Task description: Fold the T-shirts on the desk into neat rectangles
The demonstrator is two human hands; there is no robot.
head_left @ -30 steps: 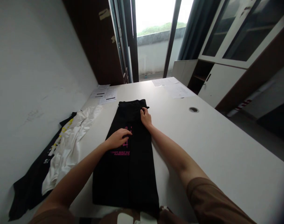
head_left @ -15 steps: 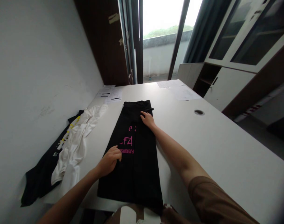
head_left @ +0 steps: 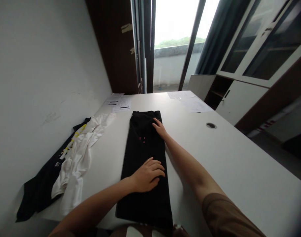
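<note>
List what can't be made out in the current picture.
All in the head view:
Left hand: palm hidden beneath its own back.
Pink marks on the black garment: too small to read.
Writing on the far-left papers: too small.
Brown right sleeve: cut off by the bottom edge.

Folded garment (head_left: 143, 151) mid-tabletop (head_left: 212, 158), running near edge toward far side, left fingers (head_left: 156, 166) over its near half, right fingers (head_left: 158, 122) at its far right edge. Loose clothes (head_left: 83, 153) to its left, next to the wall (head_left: 53, 82); papers (head_left: 119, 102) at far left corner, more sheets (head_left: 195, 103) far right, grommet hole (head_left: 211, 125) in front of those. Past the tabletop: window (head_left: 173, 46) behind, cabinet (head_left: 239, 97) right rear.
</note>
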